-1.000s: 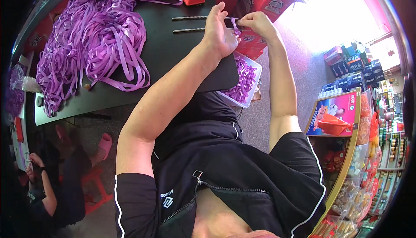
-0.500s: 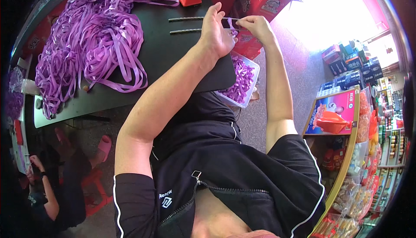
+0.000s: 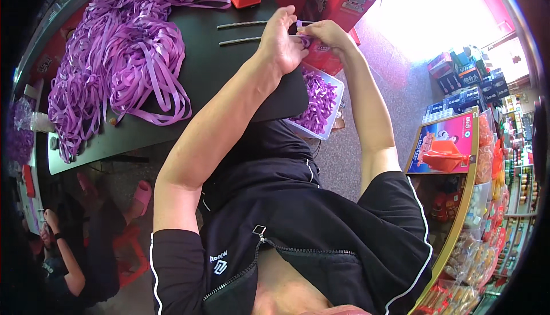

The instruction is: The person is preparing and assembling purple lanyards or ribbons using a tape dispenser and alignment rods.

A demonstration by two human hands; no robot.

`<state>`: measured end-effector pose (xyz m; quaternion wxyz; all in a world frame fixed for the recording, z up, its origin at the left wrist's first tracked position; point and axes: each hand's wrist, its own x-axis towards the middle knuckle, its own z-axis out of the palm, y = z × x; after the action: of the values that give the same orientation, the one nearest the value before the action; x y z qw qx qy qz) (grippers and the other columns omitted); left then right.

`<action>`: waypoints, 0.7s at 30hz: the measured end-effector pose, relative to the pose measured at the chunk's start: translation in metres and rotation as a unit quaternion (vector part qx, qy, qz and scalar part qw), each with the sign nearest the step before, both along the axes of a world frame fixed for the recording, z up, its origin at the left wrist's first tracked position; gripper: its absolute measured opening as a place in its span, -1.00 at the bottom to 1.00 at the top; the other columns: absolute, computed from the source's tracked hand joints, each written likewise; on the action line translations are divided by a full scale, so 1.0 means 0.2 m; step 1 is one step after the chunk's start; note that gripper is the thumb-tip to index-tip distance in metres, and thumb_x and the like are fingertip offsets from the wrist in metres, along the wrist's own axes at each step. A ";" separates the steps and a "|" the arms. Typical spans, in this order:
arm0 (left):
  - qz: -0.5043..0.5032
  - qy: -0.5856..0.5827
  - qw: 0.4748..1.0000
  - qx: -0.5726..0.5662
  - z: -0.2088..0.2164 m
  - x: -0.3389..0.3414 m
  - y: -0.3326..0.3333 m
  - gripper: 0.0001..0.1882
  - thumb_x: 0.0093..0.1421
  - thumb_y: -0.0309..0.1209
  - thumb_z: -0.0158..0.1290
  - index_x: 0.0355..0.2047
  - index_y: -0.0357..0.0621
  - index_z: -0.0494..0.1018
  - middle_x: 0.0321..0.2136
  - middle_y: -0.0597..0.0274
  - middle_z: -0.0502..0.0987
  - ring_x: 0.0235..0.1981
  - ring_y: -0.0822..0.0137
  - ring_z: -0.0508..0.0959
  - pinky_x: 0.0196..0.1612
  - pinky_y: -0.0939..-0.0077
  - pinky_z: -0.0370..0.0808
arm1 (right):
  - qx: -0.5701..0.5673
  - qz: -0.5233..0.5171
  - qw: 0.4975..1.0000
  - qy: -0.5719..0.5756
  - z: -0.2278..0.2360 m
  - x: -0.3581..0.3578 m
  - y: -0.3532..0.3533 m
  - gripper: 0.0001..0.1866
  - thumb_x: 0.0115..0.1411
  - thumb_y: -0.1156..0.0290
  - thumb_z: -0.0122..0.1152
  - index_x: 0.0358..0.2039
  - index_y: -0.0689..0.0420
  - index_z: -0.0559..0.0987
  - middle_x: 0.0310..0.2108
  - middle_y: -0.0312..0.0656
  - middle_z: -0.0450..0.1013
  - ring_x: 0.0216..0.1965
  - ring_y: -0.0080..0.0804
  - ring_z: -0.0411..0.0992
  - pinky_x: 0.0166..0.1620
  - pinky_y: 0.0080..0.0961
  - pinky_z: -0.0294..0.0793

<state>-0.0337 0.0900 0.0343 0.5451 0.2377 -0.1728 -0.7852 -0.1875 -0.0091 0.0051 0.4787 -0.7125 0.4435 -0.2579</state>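
We see a black, round-cornered tabletop (image 3: 217, 80), with a large tangled heap of shiny purple ribbon (image 3: 123, 51) along its left side. Just off the near right corner sits a white plastic bin (image 3: 337, 104) of short purple ribbon pieces (image 3: 321, 100). Our left hand (image 3: 279, 42) is raised, upper fingers extended; whether the hidden ones grip, we cannot tell. Our right hand (image 3: 329, 34) pinches a narrow purple ribbon strip (image 3: 299, 23) between both hands, beside two slender twisted metal rods (image 3: 238, 42).
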 end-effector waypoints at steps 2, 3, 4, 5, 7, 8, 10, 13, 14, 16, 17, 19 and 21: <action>0.005 -0.055 0.998 0.033 0.03 0.01 0.02 -0.36 0.07 -0.06 -0.01 0.12 0.00 0.11 0.10 -0.46 -0.02 0.15 -0.16 0.06 0.20 0.01 -0.09 | -0.116 -0.059 0.973 0.192 0.08 -0.02 0.00 -0.61 0.03 0.03 0.17 -0.41 0.12 0.64 -0.59 -0.19 0.51 -0.49 -0.49 0.45 -0.36 -0.51 0.40; -0.002 -0.071 0.997 0.039 0.02 0.02 0.00 -0.41 0.06 -0.09 0.01 0.07 -0.01 0.17 0.06 -0.44 0.06 0.11 -0.14 0.11 0.18 0.01 -0.02 | -0.168 -0.095 0.961 0.197 0.12 -0.02 -0.01 -0.55 0.02 -0.10 0.11 -0.43 0.05 0.65 -0.63 -0.16 0.48 -0.54 -0.48 0.45 -0.40 -0.46 0.39; 0.022 -0.095 0.994 0.055 0.10 0.02 0.06 -0.49 0.06 -0.16 0.03 0.01 -0.04 0.24 0.02 -0.29 0.15 0.01 -0.03 0.21 0.11 0.08 0.10 | -0.209 -0.116 0.959 0.155 0.18 -0.02 0.02 -0.54 0.03 -0.10 0.11 -0.41 0.07 0.64 -0.62 -0.15 0.48 -0.52 -0.45 0.46 -0.36 -0.46 0.41; 0.016 -0.110 0.993 0.024 0.13 0.01 0.08 -0.51 0.06 -0.19 0.03 -0.01 -0.06 0.25 0.04 -0.24 0.14 0.04 0.02 0.20 0.11 0.13 0.12 | -0.280 -0.113 0.940 0.159 0.19 -0.03 0.01 -0.54 0.03 -0.10 0.10 -0.40 0.06 0.64 -0.62 -0.15 0.47 -0.51 -0.46 0.46 -0.34 -0.47 0.41; 0.006 -0.126 0.991 -0.040 0.17 0.05 0.12 -0.55 0.09 -0.24 0.02 -0.02 -0.10 0.28 0.04 -0.04 0.23 0.05 0.17 0.24 0.10 0.31 0.15 | -0.336 -0.058 0.928 0.149 0.19 -0.02 -0.06 -0.58 0.05 -0.01 0.13 -0.33 0.09 0.62 -0.52 -0.20 0.51 -0.46 -0.48 0.46 -0.28 -0.53 0.41; 0.029 -0.160 0.984 -0.069 0.22 0.04 0.19 -0.55 0.10 -0.24 0.01 0.00 -0.10 0.28 0.00 0.00 0.29 0.04 0.21 0.27 0.09 0.35 0.16 | -0.254 0.007 0.964 0.080 0.16 -0.01 -0.11 -0.61 0.07 0.04 0.14 -0.30 0.11 0.61 -0.47 -0.25 0.51 -0.44 -0.50 0.46 -0.28 -0.52 0.41; 0.063 -0.256 0.955 -0.138 0.18 0.10 0.23 -0.49 0.14 -0.25 -0.03 0.09 -0.12 0.22 -0.02 0.07 0.36 0.03 0.27 0.31 0.09 0.42 0.17 | -0.009 0.092 0.995 0.041 0.16 0.05 -0.13 -0.72 0.12 0.30 0.15 -0.20 0.19 0.51 -0.40 -0.33 0.49 -0.33 -0.60 0.45 -0.27 -0.67 0.40; 0.098 -0.758 0.554 -0.330 0.11 0.16 0.33 -0.44 0.20 -0.13 -0.11 0.16 -0.09 0.13 0.17 -0.16 0.08 0.22 0.06 0.09 0.21 0.21 0.02 | 0.168 0.117 0.974 -0.093 0.05 0.03 -0.18 -0.84 0.07 0.43 0.21 -0.30 0.14 0.52 -0.42 -0.31 0.50 -0.42 -0.63 0.46 -0.30 -0.70 0.48; 0.128 -0.827 0.448 -0.315 0.06 0.18 0.36 -0.44 0.20 -0.10 -0.11 0.14 -0.09 0.16 0.17 -0.19 0.07 0.22 -0.02 0.07 0.19 0.07 0.00 | 0.171 0.122 0.973 -0.096 0.04 0.04 -0.19 -0.84 0.07 0.43 0.21 -0.30 0.14 0.52 -0.42 -0.31 0.50 -0.42 -0.63 0.46 -0.30 -0.70 0.48; 0.126 -0.905 0.305 -0.267 0.01 0.21 0.39 -0.40 0.20 -0.02 -0.16 0.16 -0.07 0.15 0.19 -0.20 0.01 0.24 -0.06 0.00 0.19 -0.08 -0.04 | 0.204 0.111 0.964 -0.130 0.03 0.04 -0.20 -0.84 0.07 0.43 0.20 -0.31 0.17 0.53 -0.41 -0.27 0.51 -0.42 -0.60 0.48 -0.32 -0.70 0.49; 0.123 -0.907 0.304 -0.264 0.00 0.22 0.41 -0.40 0.20 -0.02 -0.16 0.16 -0.07 0.15 0.19 -0.20 0.01 0.24 -0.06 0.00 0.19 -0.08 -0.04 | 0.205 0.112 0.963 -0.134 0.04 0.03 -0.19 -0.84 0.07 0.45 0.21 -0.31 0.19 0.53 -0.41 -0.24 0.51 -0.40 -0.59 0.49 -0.31 -0.71 0.49; 0.051 -0.910 0.356 -0.207 -0.01 0.23 0.44 -0.37 0.22 0.04 -0.24 0.20 -0.04 0.09 0.21 -0.19 -0.04 0.26 -0.04 -0.06 0.20 -0.12 -0.10 | 0.205 0.113 0.965 -0.116 0.05 0.02 -0.22 -0.83 0.07 0.46 0.21 -0.31 0.19 0.53 -0.41 -0.24 0.52 -0.39 -0.59 0.49 -0.31 -0.71 0.49; 0.058 -0.913 0.343 -0.212 -0.06 0.24 0.45 -0.35 0.22 0.07 -0.28 0.20 -0.03 0.08 0.22 -0.18 -0.06 0.27 -0.03 -0.07 0.20 -0.14 -0.12 | 0.206 0.114 0.966 -0.110 0.05 0.02 -0.22 -0.82 0.07 0.47 0.21 -0.28 0.19 0.53 -0.39 -0.23 0.51 -0.38 -0.58 0.49 -0.30 -0.71 0.49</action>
<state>0.0142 0.1802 0.0223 0.1246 0.6927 -0.7102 0.0162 -0.1836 -0.0539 0.0149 0.6871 -0.6116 0.3478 -0.1811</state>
